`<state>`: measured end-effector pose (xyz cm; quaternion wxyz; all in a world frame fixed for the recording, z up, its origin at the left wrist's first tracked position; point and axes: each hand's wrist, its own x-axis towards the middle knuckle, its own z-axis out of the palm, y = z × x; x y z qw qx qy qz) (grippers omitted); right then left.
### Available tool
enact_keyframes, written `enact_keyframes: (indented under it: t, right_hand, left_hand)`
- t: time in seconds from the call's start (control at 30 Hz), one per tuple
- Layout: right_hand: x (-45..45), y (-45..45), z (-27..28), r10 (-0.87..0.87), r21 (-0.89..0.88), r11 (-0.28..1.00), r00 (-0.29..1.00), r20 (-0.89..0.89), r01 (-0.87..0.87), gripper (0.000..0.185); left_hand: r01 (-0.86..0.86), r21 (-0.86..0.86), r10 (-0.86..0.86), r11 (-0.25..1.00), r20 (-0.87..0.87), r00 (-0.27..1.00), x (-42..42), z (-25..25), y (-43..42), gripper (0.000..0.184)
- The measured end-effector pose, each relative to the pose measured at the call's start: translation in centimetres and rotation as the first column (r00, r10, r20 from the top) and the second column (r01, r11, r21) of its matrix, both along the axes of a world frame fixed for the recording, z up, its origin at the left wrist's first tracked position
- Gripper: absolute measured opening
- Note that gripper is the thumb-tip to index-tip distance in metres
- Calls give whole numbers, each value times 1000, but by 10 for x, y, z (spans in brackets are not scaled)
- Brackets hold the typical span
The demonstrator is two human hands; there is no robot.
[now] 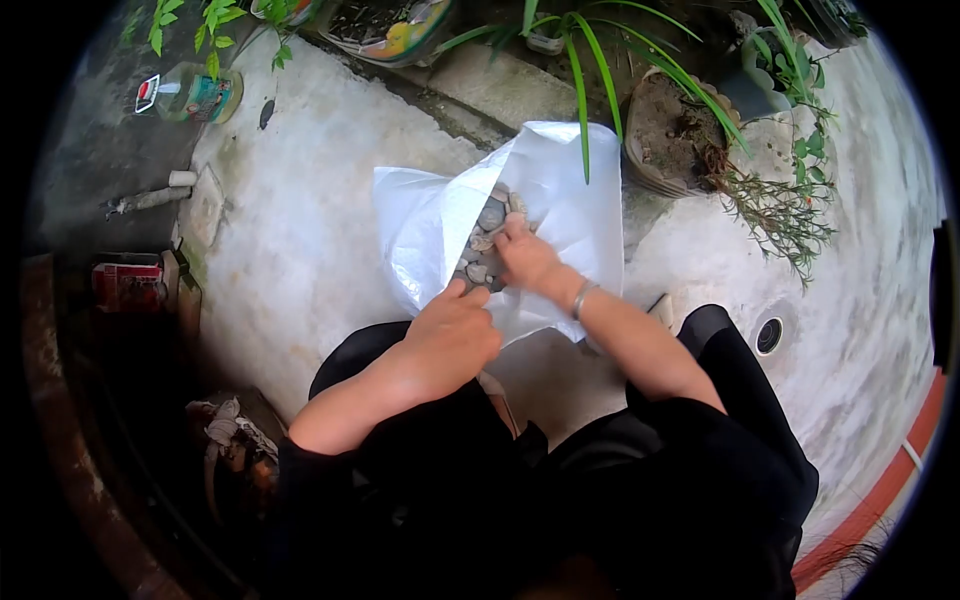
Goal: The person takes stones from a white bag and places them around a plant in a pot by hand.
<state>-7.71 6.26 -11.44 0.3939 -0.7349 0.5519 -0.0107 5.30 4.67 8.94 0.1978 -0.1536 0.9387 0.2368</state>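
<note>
Left hand (452, 328) Curled at the Edge, Right Hand (533, 262) Among the Stones (491, 214)

With the white sack (425, 230) as the centre of the dial and twelve o'clock straight away from the person, the left hand sat at seven. Its fingers were curled tight, apparently around the sack's near edge, although the underside of that grip was hidden. The right hand, a bracelet (584, 297) on its wrist, reached in from five o'clock. Its fingers were bent down on the stones; whether they held one or merely touched it, I could not tell.

The stones lay in a loose heap inside the sack, partly screened by a fold of sheeting on the ten o'clock side. Doing this well seemed to call for a firm left grip, so the limp edge would not flop over the heap, and for right fingers set beneath a single stone, since dragging could have rucked or torn the thin sheet.

Farther out, long green leaves (580, 112) from one o'clock hung across the sack's far part, and a soil-filled flowerpot (640, 172) stood just beside it at two; elbow room looked best toward nine. A round drain (769, 336) showed at four. Farthest off, at ten, a plastic bottle (208, 97) lay on its side.
</note>
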Motion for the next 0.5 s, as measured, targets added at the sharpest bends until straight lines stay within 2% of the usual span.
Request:
enact_keyframes:
  t: [0.03,0.27,0.33,0.37,0.43,0.47,0.5]
  right_hand:
    - [4,3,-1,-49,-74,996,998,-46,46,64]
    - [10,5,-5,-185,-32,983,982,-50,183,62]
    - [10,6,-12,-157,-94,982,986,55,161,48]
    - [12,10,-14,-159,-94,982,986,58,163,48]
    - [17,20,-10,-67,-169,981,982,177,97,30]
    - [15,22,-9,-68,-168,981,981,180,99,30]
    - [10,22,2,-79,-74,992,962,263,102,25]
  left_hand:
    - [-20,11,20,1000,2,1000,-1,-1,0,10]
    - [-92,-49,91,995,-17,996,9,6,-11,7]
    - [-105,-10,105,994,-16,994,11,6,-14,5]
    - [-103,-11,103,995,-14,995,12,7,-16,5]
    - [-141,-1,141,990,-12,990,14,10,-17,4]
    - [-140,-1,140,990,-9,990,14,9,-18,4]
    - [-146,-6,146,989,2,989,14,8,-19,4]
